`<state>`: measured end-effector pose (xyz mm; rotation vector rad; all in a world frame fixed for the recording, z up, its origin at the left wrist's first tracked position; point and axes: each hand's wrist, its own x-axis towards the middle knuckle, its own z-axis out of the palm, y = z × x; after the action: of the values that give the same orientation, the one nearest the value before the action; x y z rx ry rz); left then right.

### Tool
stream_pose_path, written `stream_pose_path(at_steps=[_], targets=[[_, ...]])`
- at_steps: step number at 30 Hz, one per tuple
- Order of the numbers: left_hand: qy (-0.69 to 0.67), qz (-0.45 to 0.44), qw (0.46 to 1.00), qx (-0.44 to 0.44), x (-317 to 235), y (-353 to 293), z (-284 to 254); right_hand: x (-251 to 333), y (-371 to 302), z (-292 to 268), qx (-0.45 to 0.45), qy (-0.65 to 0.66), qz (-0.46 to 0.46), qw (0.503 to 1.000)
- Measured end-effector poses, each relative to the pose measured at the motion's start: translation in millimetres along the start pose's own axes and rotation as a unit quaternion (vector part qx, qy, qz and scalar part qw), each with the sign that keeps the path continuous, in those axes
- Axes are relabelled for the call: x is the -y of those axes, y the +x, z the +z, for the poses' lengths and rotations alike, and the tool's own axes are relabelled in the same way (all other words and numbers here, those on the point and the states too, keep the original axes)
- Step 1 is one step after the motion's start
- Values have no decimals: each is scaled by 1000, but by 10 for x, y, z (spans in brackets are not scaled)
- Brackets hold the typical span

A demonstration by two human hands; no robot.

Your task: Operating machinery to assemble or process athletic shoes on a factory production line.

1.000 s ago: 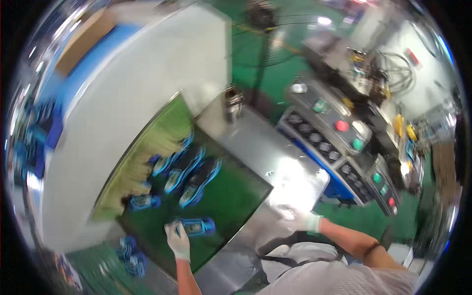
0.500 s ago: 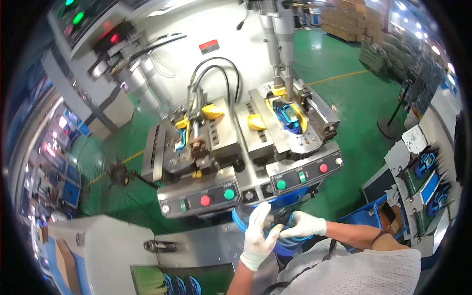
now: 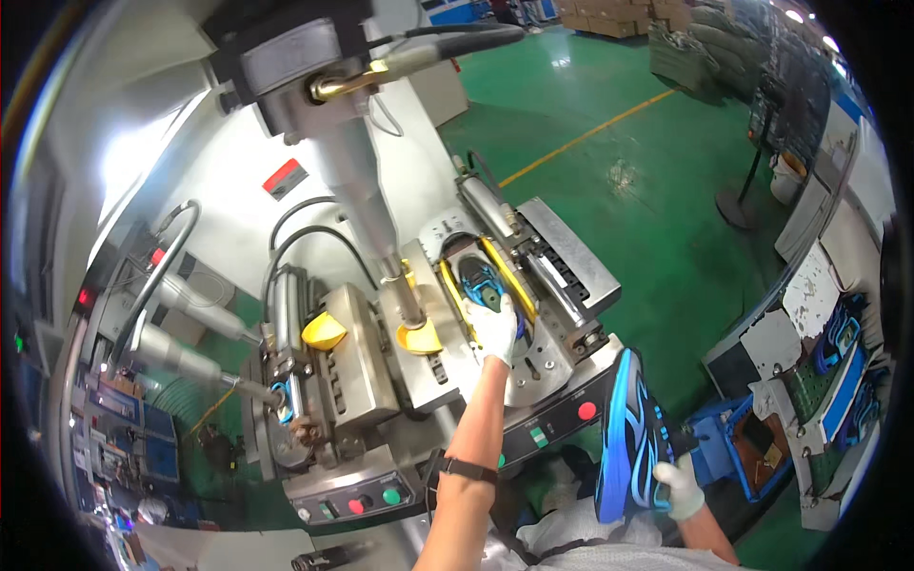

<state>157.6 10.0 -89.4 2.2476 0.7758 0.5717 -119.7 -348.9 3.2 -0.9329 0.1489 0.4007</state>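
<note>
My left hand (image 3: 495, 328), in a white glove, reaches into the right station of the pressing machine. Its fingers close around the heel end of a dark shoe with blue trim (image 3: 482, 284), which lies between two yellow side pads (image 3: 510, 273). Part of that shoe is hidden under the hand. Low on the right, my gloved right hand (image 3: 679, 487) grips a blue sneaker (image 3: 624, 447) near one end. This sneaker is held upright on end, in front of the control panel's right end, its sole side turned left.
A metal press rod (image 3: 407, 300) stands over a yellow pad (image 3: 419, 338) left of my hand. The left station (image 3: 295, 419) holds another blue-trimmed shoe, mostly hidden. Control panels with buttons (image 3: 357, 502) line the front. A blue bin (image 3: 733, 443) and a shoe rack (image 3: 809, 409) are at right.
My hands have parted: the left has moved forward onto the shoe in the right station, the right has moved rightward with the blue sneaker. The view has shifted closer to the machine.
</note>
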Motion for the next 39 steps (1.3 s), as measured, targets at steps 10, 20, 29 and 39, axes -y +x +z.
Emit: stream_pose_path(at_steps=[10,20,29,39], targets=[[-220,-14,963,156,182,443,-512,95,544,43,-35,-140,-47,988],[-289,-116,935,168,497,-2137,-3207,450,3197,1385,174,-248,88,949],[-108,-323,940,-30,1624,-4742,-3776,-939,4819,1884,48,-727,-164,665],[-104,-420,895,-105,3227,-4781,-2333,-365,5642,865,199,-674,-315,637]])
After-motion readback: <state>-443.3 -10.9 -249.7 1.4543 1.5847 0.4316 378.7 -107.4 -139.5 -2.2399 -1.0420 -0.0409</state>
